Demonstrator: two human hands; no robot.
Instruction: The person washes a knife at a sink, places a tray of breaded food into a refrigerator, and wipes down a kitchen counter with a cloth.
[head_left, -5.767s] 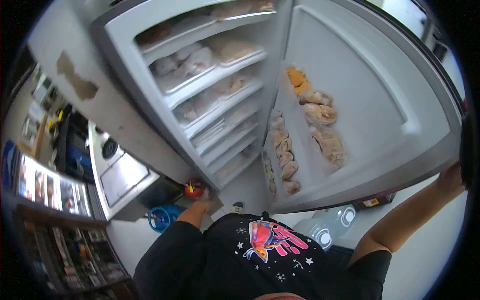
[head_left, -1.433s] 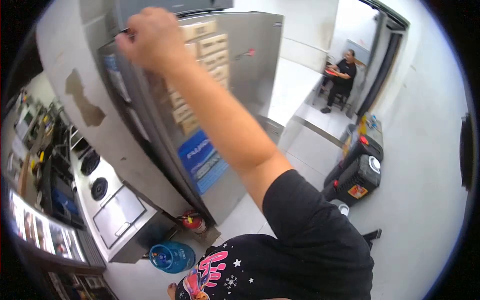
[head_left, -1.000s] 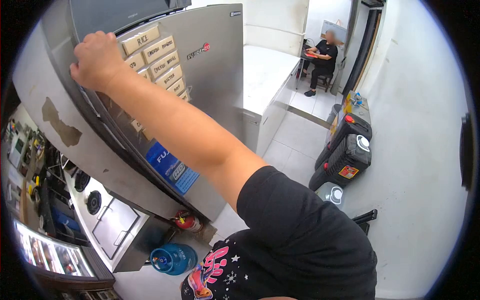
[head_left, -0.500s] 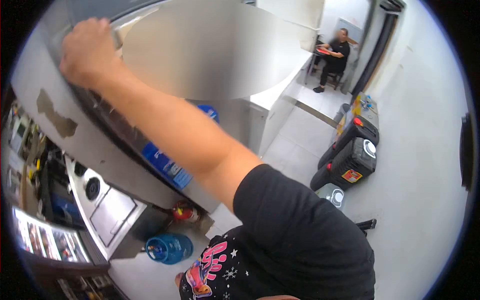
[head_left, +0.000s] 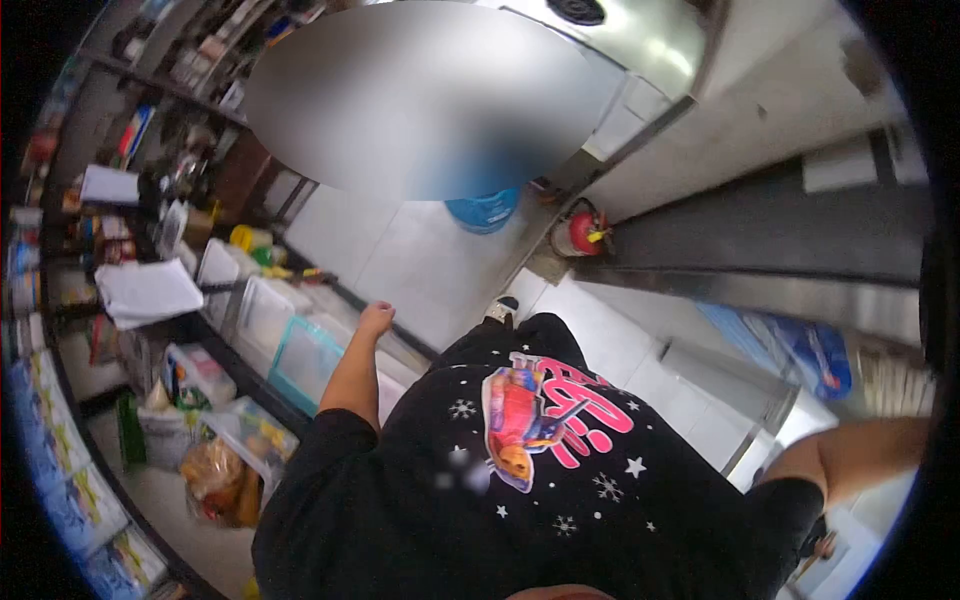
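Observation:
My left hand [head_left: 377,318] hangs low beside a shelf unit, near a clear container with a turquoise rim [head_left: 305,365]; it looks small and blurred, and its fingers cannot be made out. At the right, my right forearm [head_left: 870,458] reaches out past the frame edge, so my right hand is hidden. It stretches toward the grey upright freezer [head_left: 760,285], whose front carries a blue sticker [head_left: 825,355] and a stack of pale labels [head_left: 895,385].
A red fire extinguisher [head_left: 578,233] stands by the wall corner, with a blue gas cylinder [head_left: 482,211] beyond it. Shelves on the left hold white papers [head_left: 150,292], a bag of brown food [head_left: 215,470] and plastic containers. A blurred oval hides the upper middle.
The view has swung left, away from the freezer front, doorway and seated person, onto the shelves. My left hand has come into view; my right hand has left it.

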